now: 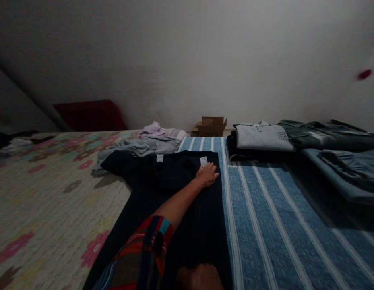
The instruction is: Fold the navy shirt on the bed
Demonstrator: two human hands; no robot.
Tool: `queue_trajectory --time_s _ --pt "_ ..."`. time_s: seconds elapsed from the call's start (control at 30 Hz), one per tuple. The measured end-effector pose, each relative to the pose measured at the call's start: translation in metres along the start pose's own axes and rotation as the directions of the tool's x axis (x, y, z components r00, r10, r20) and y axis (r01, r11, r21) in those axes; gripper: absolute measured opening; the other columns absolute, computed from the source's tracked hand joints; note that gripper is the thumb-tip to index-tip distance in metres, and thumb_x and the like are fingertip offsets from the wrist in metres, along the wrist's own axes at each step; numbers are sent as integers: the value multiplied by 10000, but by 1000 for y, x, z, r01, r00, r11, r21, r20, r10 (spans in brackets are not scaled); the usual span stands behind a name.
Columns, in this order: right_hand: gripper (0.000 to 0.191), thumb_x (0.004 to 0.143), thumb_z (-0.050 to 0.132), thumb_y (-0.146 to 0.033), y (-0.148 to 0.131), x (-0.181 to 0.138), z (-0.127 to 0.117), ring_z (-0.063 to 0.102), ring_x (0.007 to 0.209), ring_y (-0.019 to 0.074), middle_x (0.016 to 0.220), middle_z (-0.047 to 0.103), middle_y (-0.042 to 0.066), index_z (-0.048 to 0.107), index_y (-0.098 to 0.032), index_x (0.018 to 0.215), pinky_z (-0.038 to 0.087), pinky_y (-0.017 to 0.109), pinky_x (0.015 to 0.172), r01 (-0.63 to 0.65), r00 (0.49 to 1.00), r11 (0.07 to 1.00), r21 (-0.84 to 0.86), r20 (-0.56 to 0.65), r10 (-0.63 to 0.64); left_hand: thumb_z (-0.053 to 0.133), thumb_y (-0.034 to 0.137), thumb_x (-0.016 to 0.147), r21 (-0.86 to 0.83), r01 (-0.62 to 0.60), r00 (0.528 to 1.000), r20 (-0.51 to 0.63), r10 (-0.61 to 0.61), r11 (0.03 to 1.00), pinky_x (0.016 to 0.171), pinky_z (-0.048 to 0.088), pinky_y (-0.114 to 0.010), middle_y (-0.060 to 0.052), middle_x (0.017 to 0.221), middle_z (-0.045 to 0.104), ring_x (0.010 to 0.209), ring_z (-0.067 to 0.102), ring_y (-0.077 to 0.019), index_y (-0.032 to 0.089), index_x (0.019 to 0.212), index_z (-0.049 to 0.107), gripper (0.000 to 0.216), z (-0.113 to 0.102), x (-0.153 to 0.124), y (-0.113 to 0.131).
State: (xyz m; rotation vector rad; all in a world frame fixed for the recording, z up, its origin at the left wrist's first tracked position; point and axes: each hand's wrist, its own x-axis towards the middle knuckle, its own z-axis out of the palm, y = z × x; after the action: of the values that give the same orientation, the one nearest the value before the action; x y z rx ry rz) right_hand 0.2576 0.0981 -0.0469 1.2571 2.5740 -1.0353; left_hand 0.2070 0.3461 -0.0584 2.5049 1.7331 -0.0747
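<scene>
One dark-navy cloth garment [205,225] spans the floral cream cover [63,193] and blue-striped cloth [261,233]! Left hand [207,175] flat on it, grip wide; right hand [201,278] blurred, grip I can't tell. Behind: one open brown cardboard box [211,129].

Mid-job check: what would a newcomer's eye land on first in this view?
Probably the multicoloured striped sleeve at lower centre-left, leading to the left hand flat on a dark navy garment in the middle. Next, perhaps the blue-and-white striped cloth on the right and the dark red object at back left.
</scene>
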Motion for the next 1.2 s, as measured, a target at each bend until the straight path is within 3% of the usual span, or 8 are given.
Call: queue_trajectory --time_s 0.13,0.33,0.53,0.67,0.83,1.03,1.13,1.2 --pt "243 761 521 -131 -1 -13 -9 685 749 266 824 714 104 651 -181 960 467 275 556 26 999 992 -121 -30 -30 324 328 926 7 -36 999 -21 36 999 1077 215 -437 -132 1456 327 1358 238 -247 129 1279 420 416 -9 -11 10" --pt "246 717 525 -142 -9 -32 -12 678 727 283 813 703 106 616 -160 944 451 303 553 67 988 994 -92 -136 -79 294 384 937 -11 -97 995 -26 96 995 1056 266 -399 -123 1439 359 1337 289 -237 136 1273 428 438 -2 -47 24" --pt "173 783 462 -155 -14 -49 -9 651 668 219 806 682 88 591 -159 899 364 265 513 90 970 986 -142 -211 -119 287 371 946 -20 -108 993 -48 107 994 1072 216 -407 -133 1444 342 1344 268 -240 124 1281 412 435 3 -65 33" --pt "170 850 398 -159 15 -70 -19 575 622 118 728 632 21 561 -180 810 328 216 541 219 909 976 -11 -361 -208 269 386 950 -48 -147 989 -21 146 988 1062 236 -380 -117 1432 366 1336 284 -226 147 1253 444 424 -6 -88 42" --pt "177 872 400 -222 63 -94 -30 513 549 110 636 559 -6 565 -179 825 347 212 544 191 802 965 179 -595 -48 270 419 946 -96 -205 978 15 207 974 1067 225 -368 -110 1468 310 1361 230 -218 150 1303 403 466 -4 -131 46" --pt "205 887 387 -192 68 -102 -44 530 566 105 639 568 -13 579 -188 814 358 205 544 157 865 982 101 -495 -87 346 406 924 -124 -171 984 29 176 977 1065 235 -382 -120 1465 305 1357 234 -229 157 1292 396 447 -4 -168 40" --pt "212 892 394 -177 66 -92 -51 557 593 102 679 609 -8 602 -187 851 364 200 555 125 891 992 15 -442 -106 439 333 884 -167 -145 989 -42 140 975 1021 311 -361 -110 1354 447 1263 380 -221 164 1203 473 363 -14 -193 38" --pt "209 891 409 -175 67 -82 -55 572 607 101 707 632 -4 617 -185 902 366 200 563 102 900 994 -26 -423 -103 471 292 856 -227 -57 995 -97 35 972 939 386 -342 -96 1158 574 1102 505 -215 166 1088 541 273 -22 -216 39"
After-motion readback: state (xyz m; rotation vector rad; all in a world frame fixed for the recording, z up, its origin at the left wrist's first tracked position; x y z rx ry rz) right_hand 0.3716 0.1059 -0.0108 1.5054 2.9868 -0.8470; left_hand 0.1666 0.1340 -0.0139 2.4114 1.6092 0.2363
